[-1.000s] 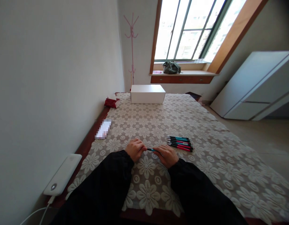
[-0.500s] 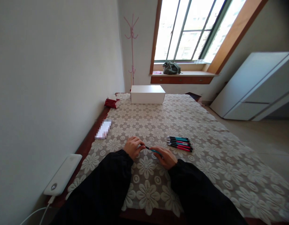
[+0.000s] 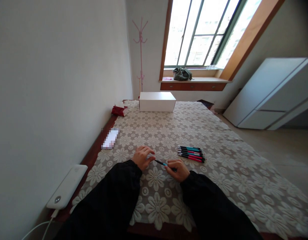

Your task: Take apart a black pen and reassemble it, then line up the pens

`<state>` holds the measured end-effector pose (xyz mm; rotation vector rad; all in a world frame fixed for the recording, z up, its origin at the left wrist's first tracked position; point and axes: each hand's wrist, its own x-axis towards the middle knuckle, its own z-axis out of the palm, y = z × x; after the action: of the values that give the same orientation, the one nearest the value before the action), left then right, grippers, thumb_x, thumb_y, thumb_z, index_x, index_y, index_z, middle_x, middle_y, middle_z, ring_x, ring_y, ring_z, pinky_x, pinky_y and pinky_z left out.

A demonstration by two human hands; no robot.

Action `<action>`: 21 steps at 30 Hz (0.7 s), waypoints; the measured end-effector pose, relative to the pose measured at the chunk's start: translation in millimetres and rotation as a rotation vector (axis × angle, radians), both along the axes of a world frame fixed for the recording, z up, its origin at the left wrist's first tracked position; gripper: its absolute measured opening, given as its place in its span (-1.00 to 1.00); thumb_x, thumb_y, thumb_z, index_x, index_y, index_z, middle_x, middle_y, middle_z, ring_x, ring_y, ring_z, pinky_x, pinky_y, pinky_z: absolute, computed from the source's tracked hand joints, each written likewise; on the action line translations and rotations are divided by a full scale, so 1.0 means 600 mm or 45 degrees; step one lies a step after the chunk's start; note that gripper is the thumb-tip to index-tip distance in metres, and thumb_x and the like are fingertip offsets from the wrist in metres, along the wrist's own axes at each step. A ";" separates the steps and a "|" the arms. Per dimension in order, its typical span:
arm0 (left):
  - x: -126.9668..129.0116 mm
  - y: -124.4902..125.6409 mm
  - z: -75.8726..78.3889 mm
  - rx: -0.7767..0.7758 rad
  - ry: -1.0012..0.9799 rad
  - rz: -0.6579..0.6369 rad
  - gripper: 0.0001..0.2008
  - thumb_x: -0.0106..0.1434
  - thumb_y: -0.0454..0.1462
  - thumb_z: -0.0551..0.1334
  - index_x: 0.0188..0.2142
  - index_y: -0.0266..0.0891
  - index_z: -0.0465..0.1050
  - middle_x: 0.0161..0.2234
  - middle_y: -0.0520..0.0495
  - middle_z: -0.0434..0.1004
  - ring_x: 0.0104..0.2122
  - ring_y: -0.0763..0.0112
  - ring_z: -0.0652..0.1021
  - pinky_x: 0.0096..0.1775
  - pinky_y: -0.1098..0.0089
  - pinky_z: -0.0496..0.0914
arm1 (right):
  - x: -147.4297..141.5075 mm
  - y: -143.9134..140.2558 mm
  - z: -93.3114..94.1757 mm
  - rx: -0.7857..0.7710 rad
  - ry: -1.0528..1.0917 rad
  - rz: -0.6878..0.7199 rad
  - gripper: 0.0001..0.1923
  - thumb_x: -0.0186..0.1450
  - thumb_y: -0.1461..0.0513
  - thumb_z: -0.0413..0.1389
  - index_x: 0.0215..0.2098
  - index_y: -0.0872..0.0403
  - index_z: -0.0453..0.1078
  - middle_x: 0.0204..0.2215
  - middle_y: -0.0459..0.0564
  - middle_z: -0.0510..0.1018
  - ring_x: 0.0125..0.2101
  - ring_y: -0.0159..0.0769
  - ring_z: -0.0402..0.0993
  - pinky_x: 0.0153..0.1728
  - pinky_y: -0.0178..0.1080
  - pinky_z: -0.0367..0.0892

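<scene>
**Teal pen held between two hands over the lace-covered desk**

The right hand (image 3: 177, 169) is closed around a teal pen (image 3: 162, 163), whose dark tip slants toward ten o'clock, to the fingertips of the left hand (image 3: 142, 158). That hand is loosely curled and touches the tip. Both rest on the floral lace cloth (image 3: 219, 186) of the desk. A row of pens (image 3: 191, 153), teal and pink, lies at two o'clock of the right hand, just beside it. A white box (image 3: 157, 101) stands far off at twelve o'clock.
</scene>
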<state>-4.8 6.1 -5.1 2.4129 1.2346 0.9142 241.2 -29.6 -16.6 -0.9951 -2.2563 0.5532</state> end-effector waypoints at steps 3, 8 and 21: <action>0.000 -0.001 0.002 0.006 -0.010 0.014 -0.87 0.32 -0.17 0.30 -0.19 -0.13 0.55 -0.13 -0.08 0.61 0.04 0.16 0.49 0.16 0.08 0.28 | 0.003 0.002 0.004 0.081 -0.062 -0.024 -0.50 0.44 0.12 0.00 -0.65 0.07 0.20 -0.62 -0.14 0.30 -0.60 -0.45 0.20 -0.50 -0.28 0.05; -0.001 -0.003 0.007 -0.001 -0.007 0.036 -0.86 0.36 -0.18 0.25 -0.19 -0.15 0.55 -0.13 -0.09 0.61 0.04 0.16 0.49 0.15 0.09 0.28 | 0.007 0.012 0.014 0.189 -0.271 0.059 -0.63 0.46 0.12 -0.05 -0.36 0.04 0.51 -0.44 -0.01 0.52 -0.36 -0.28 0.45 -0.30 -0.26 0.30; 0.002 -0.006 0.010 -0.212 0.181 0.010 -0.82 0.38 -0.16 0.20 -0.25 -0.17 0.54 -0.23 -0.05 0.64 -0.15 0.25 0.55 0.01 0.20 0.33 | 0.067 0.026 0.003 0.330 -0.355 -0.255 -0.65 0.39 0.25 -0.09 0.04 0.04 0.44 -0.14 0.09 0.63 -0.14 -0.13 0.59 -0.10 -0.12 0.48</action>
<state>-3.6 2.2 1.1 2.3756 1.3145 0.6233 281.4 -13.7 -15.1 -1.2031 -2.3529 0.0336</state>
